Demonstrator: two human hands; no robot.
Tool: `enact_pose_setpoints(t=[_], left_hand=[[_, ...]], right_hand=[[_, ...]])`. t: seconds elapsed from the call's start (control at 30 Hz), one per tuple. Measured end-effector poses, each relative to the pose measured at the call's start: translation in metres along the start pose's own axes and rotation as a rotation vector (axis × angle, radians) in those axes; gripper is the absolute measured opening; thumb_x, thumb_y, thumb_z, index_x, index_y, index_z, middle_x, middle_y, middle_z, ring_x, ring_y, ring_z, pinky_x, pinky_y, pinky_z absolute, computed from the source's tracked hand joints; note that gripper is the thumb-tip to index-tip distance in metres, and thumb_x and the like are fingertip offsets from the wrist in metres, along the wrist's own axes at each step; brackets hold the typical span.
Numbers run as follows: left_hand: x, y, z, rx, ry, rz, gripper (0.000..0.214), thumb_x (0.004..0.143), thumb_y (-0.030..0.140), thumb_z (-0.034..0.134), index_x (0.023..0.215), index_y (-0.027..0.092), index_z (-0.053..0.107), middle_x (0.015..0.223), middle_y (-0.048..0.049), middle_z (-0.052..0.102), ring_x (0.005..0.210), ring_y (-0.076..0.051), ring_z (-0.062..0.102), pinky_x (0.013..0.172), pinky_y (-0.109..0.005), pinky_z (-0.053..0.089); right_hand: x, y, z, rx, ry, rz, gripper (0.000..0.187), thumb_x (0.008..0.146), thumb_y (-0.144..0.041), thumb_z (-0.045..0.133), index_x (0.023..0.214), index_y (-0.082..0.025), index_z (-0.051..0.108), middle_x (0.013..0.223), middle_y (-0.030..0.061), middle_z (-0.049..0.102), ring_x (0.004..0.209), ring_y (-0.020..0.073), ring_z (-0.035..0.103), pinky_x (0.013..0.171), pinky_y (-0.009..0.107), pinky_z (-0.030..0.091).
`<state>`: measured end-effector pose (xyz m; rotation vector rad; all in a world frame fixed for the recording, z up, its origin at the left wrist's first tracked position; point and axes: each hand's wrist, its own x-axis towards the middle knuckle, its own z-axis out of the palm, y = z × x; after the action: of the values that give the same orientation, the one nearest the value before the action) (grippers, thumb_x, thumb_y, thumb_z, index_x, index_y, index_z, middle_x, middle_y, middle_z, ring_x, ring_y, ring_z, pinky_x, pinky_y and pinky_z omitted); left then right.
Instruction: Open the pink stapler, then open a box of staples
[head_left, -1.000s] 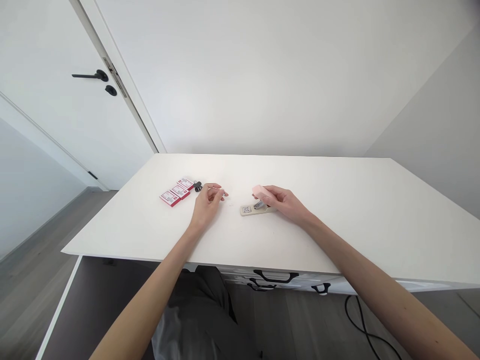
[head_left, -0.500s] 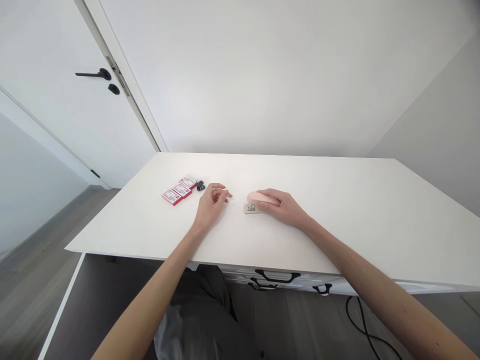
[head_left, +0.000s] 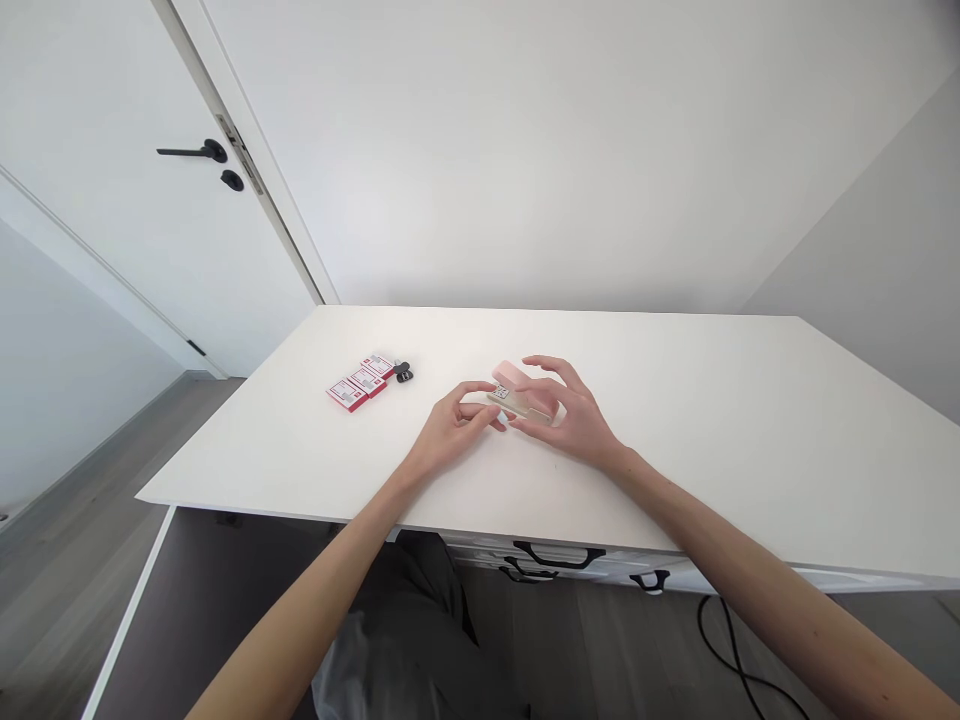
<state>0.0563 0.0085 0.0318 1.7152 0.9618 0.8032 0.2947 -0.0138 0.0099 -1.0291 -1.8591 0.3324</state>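
Note:
My left hand (head_left: pixel 457 428) is closed in a pinch, with a small pale, whitish piece (head_left: pixel 502 416) at its fingertips; its kind is too small to make out. Close on the right, my right hand (head_left: pixel 566 410) has its fingers apart, its thumb near that pale piece. A pink rounded oblong object (head_left: pixel 510 374) lies on the table, partly hidden behind the right fingers. In front of it, a flat beige oblong (head_left: pixel 516 402) with a black-and-white square code lies slanted between the hands, partly covered by them.
Red-and-white small boxes (head_left: pixel 347 394) lie in a row at the left of the white table (head_left: pixel 675 430). Beside them is a small black item (head_left: pixel 403 371). Black-handled drawers (head_left: pixel 559 555) sit below the front edge. A black cable (head_left: pixel 739 660) lies on the floor.
My left hand has moved right, up to the beige oblong. My right hand has let go of the pink object and spread its fingers. Both oblong objects have turned to a slant.

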Motion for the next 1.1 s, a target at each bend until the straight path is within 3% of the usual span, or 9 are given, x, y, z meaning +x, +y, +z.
enact_pose_setpoints(t=[0.2,0.33,0.5,0.6,0.67,0.8,0.93,1.1], left_hand=[[-0.003,0.004,0.004,-0.033,-0.071,-0.009,0.056,0.094,0.057,0.068,0.136,0.022,0.056,0.104,-0.0089,0.083,0.101,-0.027,0.078,0.093,-0.041,0.054],[-0.003,0.001,0.003,-0.021,-0.109,0.012,0.057,0.095,0.058,0.068,0.138,0.024,0.056,0.105,-0.0082,0.083,0.106,-0.028,0.077,0.095,-0.041,0.054],[-0.003,0.002,0.004,0.003,-0.148,0.002,0.056,0.097,0.059,0.064,0.138,0.023,0.056,0.1,-0.007,0.083,0.095,-0.025,0.077,0.084,-0.036,0.055],[-0.003,0.003,0.005,0.094,-0.106,0.054,0.047,0.102,0.056,0.057,0.136,0.023,0.056,0.098,-0.0052,0.082,0.091,-0.021,0.075,0.084,-0.035,0.054],[-0.003,0.002,0.007,0.218,-0.011,0.13,0.037,0.104,0.052,0.055,0.128,0.024,0.06,0.099,-0.0041,0.08,0.089,-0.02,0.073,0.083,-0.035,0.054],[-0.001,-0.005,0.017,0.603,0.165,0.477,0.019,0.104,0.037,0.057,0.114,0.024,0.067,0.121,-0.0082,0.074,0.115,-0.024,0.065,0.102,-0.044,0.05],[0.005,-0.005,0.038,0.898,0.023,0.712,0.03,0.104,0.03,0.054,0.132,0.027,0.064,0.154,-0.0074,0.058,0.145,-0.03,0.045,0.117,-0.051,0.038],[0.016,0.0,0.058,1.002,-0.107,0.68,0.04,0.106,0.033,0.047,0.145,0.031,0.058,0.161,-0.0046,0.052,0.148,-0.033,0.041,0.118,-0.054,0.034]], right_hand=[[-0.001,0.002,0.002,-0.005,-0.058,-0.061,0.04,0.084,-0.042,0.087,0.122,-0.041,0.075,0.152,0.0051,0.051,0.146,0.0345,0.048,0.116,0.057,0.049],[0.0,0.003,0.005,0.022,-0.077,-0.13,0.03,0.087,-0.036,0.085,0.117,-0.041,0.079,0.151,0.0042,0.053,0.145,0.033,0.049,0.118,0.058,0.048],[0.001,0.002,0.006,0.087,-0.068,-0.162,0.02,0.09,-0.036,0.082,0.109,-0.041,0.081,0.146,0.0026,0.059,0.14,0.0308,0.054,0.116,0.056,0.049],[0.003,0.001,0.004,0.111,0.024,-0.041,0.015,0.09,-0.042,0.081,0.105,-0.038,0.082,0.138,0.0042,0.064,0.132,0.0306,0.06,0.109,0.054,0.054],[0.006,0.003,0.002,0.138,0.143,0.078,0.016,0.091,-0.046,0.078,0.102,-0.035,0.081,0.131,0.0056,0.067,0.125,0.0293,0.064,0.105,0.052,0.054],[0.011,0.015,-0.003,0.263,0.415,0.365,0.026,0.092,-0.054,0.073,0.102,-0.03,0.078,0.121,0.0059,0.072,0.116,0.0259,0.066,0.104,0.047,0.052],[0.014,0.027,-0.007,0.383,0.528,0.575,0.038,0.089,-0.061,0.073,0.106,-0.027,0.075,0.124,0.007,0.075,0.117,0.0251,0.066,0.105,0.045,0.05],[0.014,0.034,-0.011,0.377,0.511,0.625,0.044,0.086,-0.065,0.072,0.105,-0.026,0.075,0.128,0.0071,0.074,0.117,0.0255,0.066,0.101,0.044,0.051]])
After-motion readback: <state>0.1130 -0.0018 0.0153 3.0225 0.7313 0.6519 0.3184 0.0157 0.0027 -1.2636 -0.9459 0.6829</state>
